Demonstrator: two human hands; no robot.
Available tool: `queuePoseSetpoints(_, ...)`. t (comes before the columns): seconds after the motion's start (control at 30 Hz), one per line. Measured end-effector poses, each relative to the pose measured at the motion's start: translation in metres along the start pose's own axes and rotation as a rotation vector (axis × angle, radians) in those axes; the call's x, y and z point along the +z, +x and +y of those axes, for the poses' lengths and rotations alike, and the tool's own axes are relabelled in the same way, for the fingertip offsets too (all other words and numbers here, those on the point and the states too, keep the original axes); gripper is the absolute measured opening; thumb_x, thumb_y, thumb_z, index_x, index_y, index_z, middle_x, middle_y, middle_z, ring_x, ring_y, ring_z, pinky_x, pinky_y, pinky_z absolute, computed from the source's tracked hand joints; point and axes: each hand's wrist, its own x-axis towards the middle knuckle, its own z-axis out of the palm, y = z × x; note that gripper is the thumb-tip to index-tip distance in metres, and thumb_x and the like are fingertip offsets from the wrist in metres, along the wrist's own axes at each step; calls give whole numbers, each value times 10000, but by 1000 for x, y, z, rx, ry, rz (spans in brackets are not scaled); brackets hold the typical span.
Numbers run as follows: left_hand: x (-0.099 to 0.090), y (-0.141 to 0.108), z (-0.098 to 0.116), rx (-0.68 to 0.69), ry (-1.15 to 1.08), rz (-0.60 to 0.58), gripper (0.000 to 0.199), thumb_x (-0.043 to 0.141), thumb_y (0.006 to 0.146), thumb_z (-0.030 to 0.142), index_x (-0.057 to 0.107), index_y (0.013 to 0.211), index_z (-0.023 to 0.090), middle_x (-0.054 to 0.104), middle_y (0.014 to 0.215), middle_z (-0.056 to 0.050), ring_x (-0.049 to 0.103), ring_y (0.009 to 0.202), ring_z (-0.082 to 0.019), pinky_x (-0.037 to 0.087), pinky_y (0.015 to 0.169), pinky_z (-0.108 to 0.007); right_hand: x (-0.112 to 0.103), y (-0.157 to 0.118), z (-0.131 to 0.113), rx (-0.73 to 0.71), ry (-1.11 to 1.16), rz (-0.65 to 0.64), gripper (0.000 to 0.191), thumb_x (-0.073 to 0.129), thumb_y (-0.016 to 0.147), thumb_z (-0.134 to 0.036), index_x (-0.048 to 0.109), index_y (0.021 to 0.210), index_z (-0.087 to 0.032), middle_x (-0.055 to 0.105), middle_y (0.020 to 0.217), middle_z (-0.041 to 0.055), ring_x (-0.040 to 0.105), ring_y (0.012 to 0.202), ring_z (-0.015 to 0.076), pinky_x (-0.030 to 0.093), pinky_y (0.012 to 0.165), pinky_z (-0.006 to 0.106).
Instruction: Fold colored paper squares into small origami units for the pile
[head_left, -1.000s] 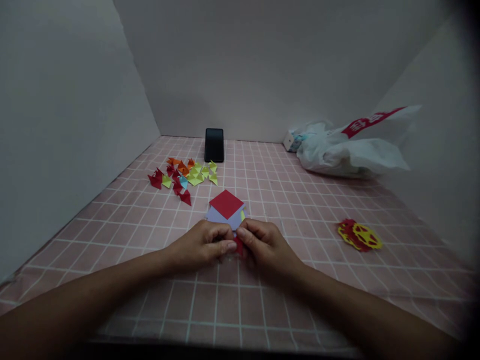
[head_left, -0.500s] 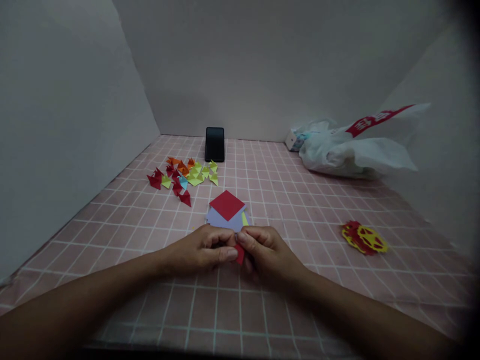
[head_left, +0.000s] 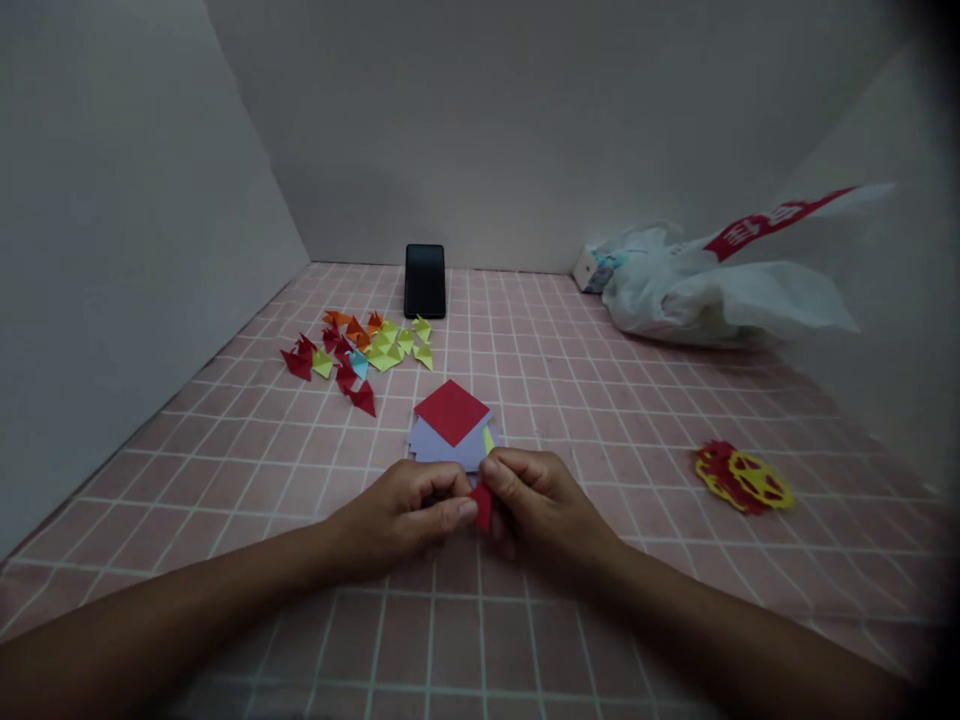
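Observation:
Between my two hands is a small folded piece of red paper. My left hand pinches it from the left, thumb on top. My right hand grips its upper right part with thumb and fingers; much of the piece is hidden by the fingers. Just beyond my hands lies a stack of lilac paper, with a flat red square on it, turned cornerwise. A bit of yellow-green paper shows at the stack's right side.
Folded paper figures in red, orange, yellow and blue lie at the back left. Behind them a black phone leans. A white plastic bag and red and yellow cutouts are at the right.
My right hand has shifted slightly away from my left fingertips, and more of the folded red piece shows between them. The view has moved a little.

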Motion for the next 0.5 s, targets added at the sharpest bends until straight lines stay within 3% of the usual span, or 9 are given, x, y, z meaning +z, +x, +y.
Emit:
queuePoseSetpoints(0.1, 1, 0, -3, -29, -46, 90, 270, 495, 925, 376, 487, 735, 184, 458, 576, 56, 409, 495, -93, 322, 493, -222, 0, 3, 3, 45, 115, -17, 426, 551, 902, -561, 514, 684, -197, 491, 519, -55, 427, 392, 78, 317, 392, 203)
queuePoseSetpoints(0.23, 1, -2, -1, 43, 101, 214, 287, 487, 921, 345, 453, 684, 186, 451, 614, 42, 407, 556, -106, 318, 529, -235, 2, 2, 2, 77, 94, -77, 348, 635, 869, -492, 496, 728, -205, 516, 551, -57, 437, 406, 78, 325, 400, 200)
queuePoseSetpoints(0.5, 7, -2, 1, 124, 270, 235, 302, 413, 956, 291, 425, 671, 193, 429, 617, 43, 412, 573, -115, 316, 569, -255, -2, 1, -2, -250, -426, -49, 297, 483, 965, -295, 461, 683, -205, 464, 590, -37, 417, 540, 105, 339, 527, 243)
